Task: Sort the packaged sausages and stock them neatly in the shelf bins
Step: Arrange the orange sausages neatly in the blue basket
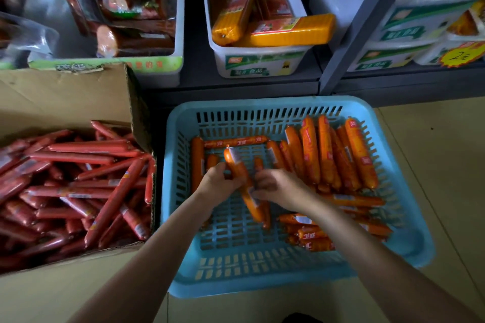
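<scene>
A light blue slotted basket on the floor holds several orange packaged sausages, most of them lined up along its right side. Over the basket's middle, my left hand and my right hand both grip a small bunch of orange sausages that slants from upper left to lower right. To the left, an open cardboard box is heaped with several long red sausages. On the shelf above stands a white bin with fat orange sausage packs.
Another white bin at the upper left holds dark vacuum-packed sausages. A grey shelf upright slants past more white bins at the right, one with an orange price tag. Tan floor tiles lie around the basket.
</scene>
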The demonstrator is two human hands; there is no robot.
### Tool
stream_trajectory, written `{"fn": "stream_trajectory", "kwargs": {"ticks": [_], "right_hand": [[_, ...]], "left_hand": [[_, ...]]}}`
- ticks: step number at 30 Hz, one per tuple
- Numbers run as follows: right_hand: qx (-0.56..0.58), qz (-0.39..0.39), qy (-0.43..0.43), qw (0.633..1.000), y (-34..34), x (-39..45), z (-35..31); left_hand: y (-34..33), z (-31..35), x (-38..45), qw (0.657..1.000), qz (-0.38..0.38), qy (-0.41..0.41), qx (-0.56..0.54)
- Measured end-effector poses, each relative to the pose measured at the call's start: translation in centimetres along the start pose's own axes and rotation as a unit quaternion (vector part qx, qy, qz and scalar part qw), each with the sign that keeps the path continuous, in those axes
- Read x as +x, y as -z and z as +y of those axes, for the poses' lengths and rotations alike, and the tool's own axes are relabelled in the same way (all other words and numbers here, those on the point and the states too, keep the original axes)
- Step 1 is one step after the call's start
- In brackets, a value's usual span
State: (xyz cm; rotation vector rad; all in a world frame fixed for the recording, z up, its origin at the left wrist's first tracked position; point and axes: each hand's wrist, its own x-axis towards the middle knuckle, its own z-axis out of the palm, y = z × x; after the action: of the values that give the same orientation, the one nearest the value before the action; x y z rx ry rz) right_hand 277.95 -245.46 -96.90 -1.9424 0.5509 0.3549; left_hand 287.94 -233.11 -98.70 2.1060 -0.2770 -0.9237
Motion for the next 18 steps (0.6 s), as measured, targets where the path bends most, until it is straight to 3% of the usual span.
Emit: {"fn": "stream_trajectory", "kwargs": {"ticks": [2, 5, 8, 12, 14, 18], "right_hand": [[0.040, 0.005, -0.003, 0.999, -1.1, 0.5, 0.2], [0.010, 0.073, -0.019, 0.997, -1.0, 0.6, -0.1], [-0.064, 0.229, -0.055, 0.970, 2.2, -0.1, -0.6], [-0.088, 0.428, -0.083, 0.896, 7.0, -1.3, 0.8], [-0.141, 0.435, -0.127, 0.880, 7.7, -1.7, 2.0], [-0.282, 0.308, -0.251, 0.873, 7.1, -2.3, 3.0]], "left_hand": [[0.7, 0.5, 0.0, 0.998, 0.001, -0.008, -0.069], [1.4, 1.2, 0.0, 0.995, 0.037, -0.059, 0.070], [1.6, 1.9, -0.4, 0.949, 0.072, -0.035, 0.306], [0.1, 1.4, -0.6, 0.920, 0.019, 0.044, 0.389], [-0.4, 1.2, -0.4, 0.914, 0.026, 0.056, 0.402], [0.3, 0.6, 0.6, 0.936, 0.055, 0.063, 0.343]]}}
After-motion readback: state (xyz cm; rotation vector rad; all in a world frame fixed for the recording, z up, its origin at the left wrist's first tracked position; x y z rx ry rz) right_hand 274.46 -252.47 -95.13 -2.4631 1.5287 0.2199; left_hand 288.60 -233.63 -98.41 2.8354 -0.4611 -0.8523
